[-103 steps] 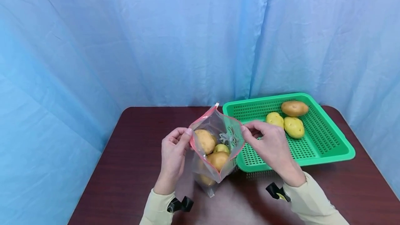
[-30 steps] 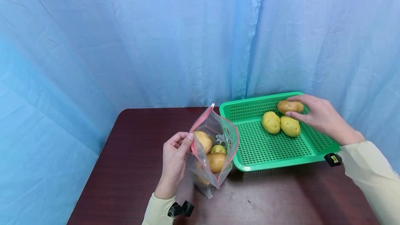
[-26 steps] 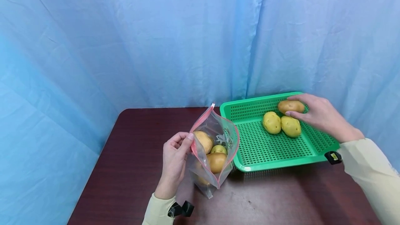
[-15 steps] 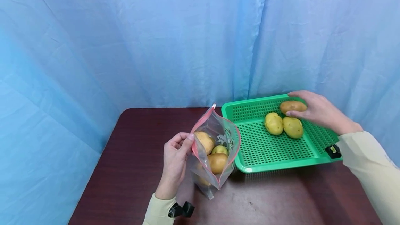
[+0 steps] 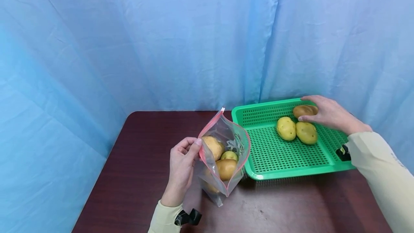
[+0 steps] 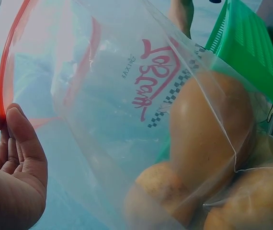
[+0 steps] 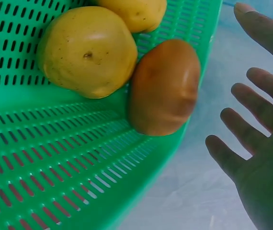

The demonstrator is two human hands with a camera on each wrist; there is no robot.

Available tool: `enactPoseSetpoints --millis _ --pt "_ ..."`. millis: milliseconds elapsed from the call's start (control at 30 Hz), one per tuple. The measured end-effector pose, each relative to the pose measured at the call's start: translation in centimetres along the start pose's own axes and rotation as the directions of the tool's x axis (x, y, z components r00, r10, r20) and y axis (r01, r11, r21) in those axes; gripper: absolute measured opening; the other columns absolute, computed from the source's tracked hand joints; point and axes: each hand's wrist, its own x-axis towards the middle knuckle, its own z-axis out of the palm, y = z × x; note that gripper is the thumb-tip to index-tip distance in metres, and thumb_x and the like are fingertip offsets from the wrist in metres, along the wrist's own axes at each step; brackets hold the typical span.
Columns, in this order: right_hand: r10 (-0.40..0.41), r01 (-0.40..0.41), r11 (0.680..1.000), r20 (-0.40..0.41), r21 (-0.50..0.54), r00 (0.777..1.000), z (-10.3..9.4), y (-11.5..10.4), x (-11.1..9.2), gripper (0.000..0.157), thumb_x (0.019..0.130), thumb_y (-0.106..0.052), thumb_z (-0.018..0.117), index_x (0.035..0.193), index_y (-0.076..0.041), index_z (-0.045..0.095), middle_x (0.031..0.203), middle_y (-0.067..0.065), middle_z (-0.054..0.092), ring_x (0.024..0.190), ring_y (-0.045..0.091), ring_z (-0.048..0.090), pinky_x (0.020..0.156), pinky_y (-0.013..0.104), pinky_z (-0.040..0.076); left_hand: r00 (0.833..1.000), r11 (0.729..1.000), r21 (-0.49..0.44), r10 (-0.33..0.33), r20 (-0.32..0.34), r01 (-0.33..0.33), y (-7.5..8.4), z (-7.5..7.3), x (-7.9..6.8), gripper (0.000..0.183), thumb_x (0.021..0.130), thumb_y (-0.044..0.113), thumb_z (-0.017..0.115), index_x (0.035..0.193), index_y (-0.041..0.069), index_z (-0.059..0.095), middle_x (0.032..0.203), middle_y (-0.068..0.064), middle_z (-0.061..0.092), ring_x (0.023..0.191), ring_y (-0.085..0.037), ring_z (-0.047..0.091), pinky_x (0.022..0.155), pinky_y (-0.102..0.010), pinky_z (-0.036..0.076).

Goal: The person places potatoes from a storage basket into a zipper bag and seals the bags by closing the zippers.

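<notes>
In the head view my left hand (image 5: 182, 164) pinches the pink-edged rim of a clear zip bag (image 5: 237, 182) between thumb and fingers. The bag's mouth gapes upward, and several potatoes (image 5: 226, 169) lie inside it. The left wrist view shows the red zip edge (image 6: 2, 72) in that pinch. My right hand (image 5: 333, 113) reaches over the right side of a green basket (image 5: 275, 174), beside a brown potato (image 5: 304, 110). In the right wrist view its fingers (image 7: 249, 132) are spread, holding nothing, with the potato apart from them. Two yellow potatoes (image 5: 286, 128) (image 5: 306, 133) lie close by.
Everything stands on a dark red-brown table (image 5: 152, 143). The basket is just right of the bag, its low perforated walls around the potatoes. A blue curtain (image 5: 194, 46) hangs behind the table and along its sides.
My right hand has let go of the bag's right rim and moved right to the brown potato in the basket. My left hand has kept its pinch on the bag throughout.
</notes>
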Motion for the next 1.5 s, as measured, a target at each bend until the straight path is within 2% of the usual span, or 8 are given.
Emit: enactPoseSetpoints --millis 100,433,667,900,1167,1500 --pt "0.004 -0.004 1.0 0.006 0.004 1.0 0.4 0.6 0.2 0.082 0.091 -0.044 0.08 0.151 -0.001 0.045 0.152 0.03 0.041 0.135 0.055 0.039 0.098 0.073 0.038 1.0 1.0 -0.001 -0.004 -0.002 0.004 -0.1 0.0 -0.1 0.008 0.099 0.004 0.065 0.092 0.005 0.068 0.071 -0.001 0.061 0.061 -0.009 0.057 0.06 -0.021 0.051" --pt "-0.008 0.008 1.0 0.018 0.009 1.0 1.3 2.5 1.0 0.083 0.09 -0.051 0.078 0.148 -0.001 0.048 0.149 0.03 0.046 0.131 0.054 0.044 0.095 0.071 0.041 1.0 1.0 -0.004 -0.009 -0.014 0.009 -0.3 0.0 0.0 0.008 0.098 0.004 0.066 0.091 0.005 0.069 0.071 -0.001 0.06 0.061 -0.009 0.056 0.059 -0.021 0.051" --pt "-0.021 0.02 1.0 0.008 0.021 1.0 1.8 3.6 1.4 0.077 0.09 -0.042 0.081 0.146 0.002 0.05 0.143 0.031 0.05 0.118 0.048 0.054 0.085 0.064 0.047 1.0 1.0 0.0 0.002 -0.002 -0.002 -0.2 0.0 0.0 0.008 0.098 0.004 0.066 0.091 0.006 0.069 0.072 0.0 0.061 0.062 -0.01 0.055 0.059 -0.02 0.05" --pt "-0.056 0.056 0.998 -0.011 0.017 0.998 2.5 4.0 1.8 0.069 0.089 -0.03 0.083 0.142 0.003 0.053 0.137 0.03 0.054 0.119 0.048 0.053 0.088 0.064 0.046 1.0 1.0 -0.002 0.003 -0.003 -0.003 -0.2 0.1 0.0 0.009 0.098 0.004 0.066 0.09 0.006 0.069 0.072 0.0 0.06 0.062 -0.009 0.055 0.059 -0.02 0.048" --pt "-0.076 0.076 0.996 -0.006 -0.037 0.997 3.1 4.4 2.1 0.065 0.091 -0.019 0.081 0.141 0.009 0.05 0.138 0.036 0.047 0.121 0.052 0.045 0.087 0.067 0.043 1.0 1.0 -0.001 -0.001 -0.002 0.001 -0.2 0.2 0.0 0.008 0.098 0.004 0.066 0.09 0.006 0.068 0.072 0.0 0.06 0.062 -0.01 0.055 0.059 -0.021 0.048" --pt "-0.094 0.092 0.995 -0.045 -0.046 0.995 2.1 3.8 1.6 0.063 0.09 -0.018 0.082 0.139 0.009 0.052 0.134 0.035 0.052 0.111 0.048 0.055 0.082 0.062 0.046 1.0 1.0 0.003 -0.003 -0.011 0.003 0.0 0.3 0.0 0.007 0.098 0.005 0.067 0.091 0.006 0.068 0.07 0.0 0.06 0.061 -0.01 0.054 0.058 -0.021 0.046"
